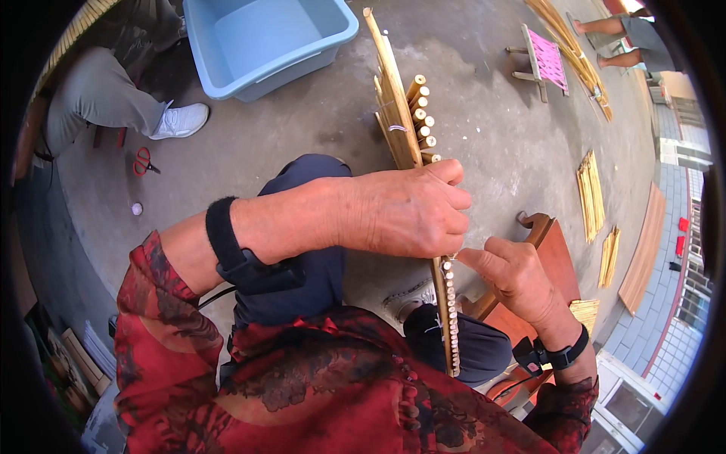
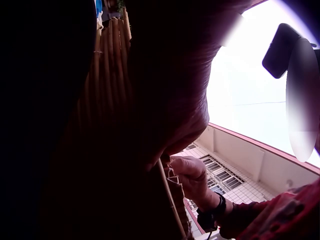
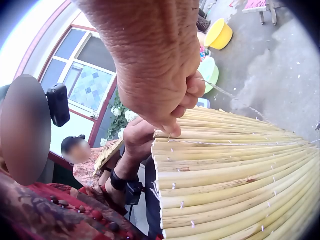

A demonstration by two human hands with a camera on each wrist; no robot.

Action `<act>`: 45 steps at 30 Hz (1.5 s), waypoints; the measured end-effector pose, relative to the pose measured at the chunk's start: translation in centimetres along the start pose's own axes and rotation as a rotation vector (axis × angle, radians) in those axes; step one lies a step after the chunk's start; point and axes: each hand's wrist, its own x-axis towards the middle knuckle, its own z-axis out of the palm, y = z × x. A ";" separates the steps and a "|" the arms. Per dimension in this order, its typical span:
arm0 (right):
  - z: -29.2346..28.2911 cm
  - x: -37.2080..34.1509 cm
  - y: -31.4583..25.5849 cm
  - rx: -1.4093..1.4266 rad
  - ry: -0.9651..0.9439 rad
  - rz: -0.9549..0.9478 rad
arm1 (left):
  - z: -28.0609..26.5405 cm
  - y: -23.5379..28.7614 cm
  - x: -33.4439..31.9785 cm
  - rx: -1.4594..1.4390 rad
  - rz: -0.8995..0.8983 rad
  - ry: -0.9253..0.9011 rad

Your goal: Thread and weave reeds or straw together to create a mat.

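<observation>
A mat of pale yellow reed stalks (image 3: 215, 195), stitched with white string, stands on edge before the person; its stalk ends (image 1: 451, 318) run in a row in the head view. The left hand (image 1: 408, 208) grips the mat's upper edge, fingers curled over it. Just beside it, the right hand (image 1: 518, 280) is at the stalk ends, thumb and forefinger pinched on a thin white string (image 1: 454, 257). In the right wrist view a length of string (image 3: 230, 95) trails from the right hand (image 3: 160, 75) across to the mat. Deep shadow hides the left palm in the left wrist view.
A blue tub (image 1: 272, 45) stands on the concrete floor, with red-handled scissors (image 1: 144, 162) at the left. A brown wooden stool (image 1: 541, 265) is by the right hand. Bundles of stalks (image 1: 590, 197) and a pink-topped stool (image 1: 546, 60) lie further right. Other people sit nearby.
</observation>
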 end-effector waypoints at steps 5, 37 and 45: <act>0.1 0.0 0.0 -0.001 0.003 -0.011 | 0.1 0.0 0.0 0.020 -0.001 -0.010; -0.5 -5.4 6.2 0.329 0.343 0.477 | 2.6 -6.0 10.8 -0.136 -0.023 -0.225; -0.7 -5.3 6.0 0.403 0.357 0.489 | 2.6 -5.9 11.0 -0.146 -0.084 -0.222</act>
